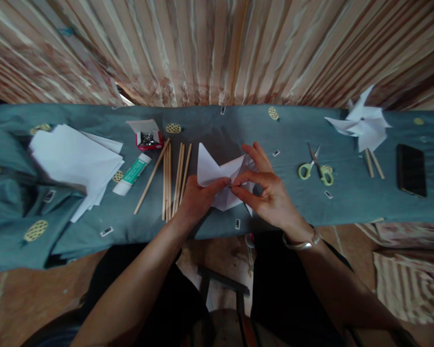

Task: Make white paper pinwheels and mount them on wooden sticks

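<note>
My left hand (198, 195) holds a white paper pinwheel (208, 166) from below and the left, with its thumb pressed near the middle of the folded sheet. At that middle, the thumb and forefinger of my right hand (265, 188) pinch a tiny pin (231, 186), mostly covered by the fingertips. The other fingers of that hand are raised behind the paper. Left of the pinwheel lie several thin wooden sticks (166, 180). A small red and white box (149, 140) of shiny metal pins stands open behind them.
A stack of white paper (81, 161) and a glue stick (132, 174) lie at the left. Green-handled scissors (315, 165) lie right of my hands. Farther right are a finished-looking pinwheel (365, 123), two short sticks (374, 163) and a black phone (411, 170). A striped curtain (217, 53) hangs behind the table.
</note>
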Motion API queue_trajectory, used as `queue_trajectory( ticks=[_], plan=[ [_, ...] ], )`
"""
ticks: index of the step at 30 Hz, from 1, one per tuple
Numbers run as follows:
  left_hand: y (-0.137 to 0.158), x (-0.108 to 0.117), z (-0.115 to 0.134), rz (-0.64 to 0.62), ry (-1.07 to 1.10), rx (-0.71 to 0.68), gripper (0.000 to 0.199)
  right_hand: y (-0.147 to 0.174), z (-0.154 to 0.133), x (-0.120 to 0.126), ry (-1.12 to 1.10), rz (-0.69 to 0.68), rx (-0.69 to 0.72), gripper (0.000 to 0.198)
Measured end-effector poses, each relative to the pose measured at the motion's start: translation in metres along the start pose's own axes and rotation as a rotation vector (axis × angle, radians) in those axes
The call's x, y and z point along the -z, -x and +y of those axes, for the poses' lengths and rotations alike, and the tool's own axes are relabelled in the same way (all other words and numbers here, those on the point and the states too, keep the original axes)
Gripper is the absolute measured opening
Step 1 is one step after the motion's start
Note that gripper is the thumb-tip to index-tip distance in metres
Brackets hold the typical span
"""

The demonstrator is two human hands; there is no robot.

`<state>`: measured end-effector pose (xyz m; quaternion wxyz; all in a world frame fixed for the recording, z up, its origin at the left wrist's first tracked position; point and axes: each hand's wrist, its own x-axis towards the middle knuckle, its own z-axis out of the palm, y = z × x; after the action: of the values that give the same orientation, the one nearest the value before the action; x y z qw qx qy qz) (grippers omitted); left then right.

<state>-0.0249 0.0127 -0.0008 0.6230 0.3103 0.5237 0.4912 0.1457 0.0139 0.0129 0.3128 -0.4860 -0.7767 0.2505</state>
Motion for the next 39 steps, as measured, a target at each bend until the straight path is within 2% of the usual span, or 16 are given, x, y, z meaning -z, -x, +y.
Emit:
queue_trajectory(
  ticks=[6,9,12,15,17,19,22,24,27,29,31,34,39],
  plan=[
    [-0.001,0.000,-0.001,0.030,-0.009,0.031,0.022,0.001,-0.015,0.012,0.031,0.011,0.063,0.003],
    [-0.003,0.002,-0.004,0.059,0.037,0.034,0.025,0.000,-0.014,0.029,-0.028,0.137,0.040,0.005],
    [-0.006,0.003,-0.006,0.112,0.075,0.042,0.028,-0.002,0.012,0.041,0.047,0.330,-0.009,0.006],
    [-0.008,0.003,-0.004,0.149,0.122,0.067,0.032,0.000,0.050,0.039,0.295,0.384,-0.007,0.007],
    [-0.009,0.003,-0.003,0.165,0.139,0.083,0.035,0.003,0.067,0.031,0.427,0.355,0.042,0.005],
    [-0.009,0.004,-0.003,0.174,0.123,0.095,0.036,0.006,0.073,0.024,0.475,0.257,0.068,0.007],
    [-0.009,0.005,-0.004,0.171,0.094,0.085,0.037,0.007,0.066,0.019,0.459,0.159,0.058,0.010],
    [-0.009,0.005,-0.005,0.171,0.086,0.082,0.036,0.005,0.057,0.019,0.343,0.206,0.015,0.011],
    [-0.008,0.003,-0.005,0.166,0.086,0.087,0.035,-0.002,0.047,0.021,0.018,0.320,-0.087,0.017],
    [-0.007,0.002,-0.005,0.149,0.086,0.084,0.034,-0.007,0.043,0.018,-0.178,0.334,-0.160,0.018],
    [-0.006,0.000,-0.005,0.141,0.071,0.080,0.032,-0.009,0.039,0.014,-0.264,0.341,-0.212,0.017],
    [-0.006,-0.001,-0.006,0.148,0.071,0.080,0.028,-0.009,0.027,0.009,-0.184,0.384,-0.176,0.008],
    [-0.005,-0.001,-0.005,0.131,0.094,0.038,0.024,-0.003,0.000,0.009,0.170,0.332,0.160,0.012]
  ],
)
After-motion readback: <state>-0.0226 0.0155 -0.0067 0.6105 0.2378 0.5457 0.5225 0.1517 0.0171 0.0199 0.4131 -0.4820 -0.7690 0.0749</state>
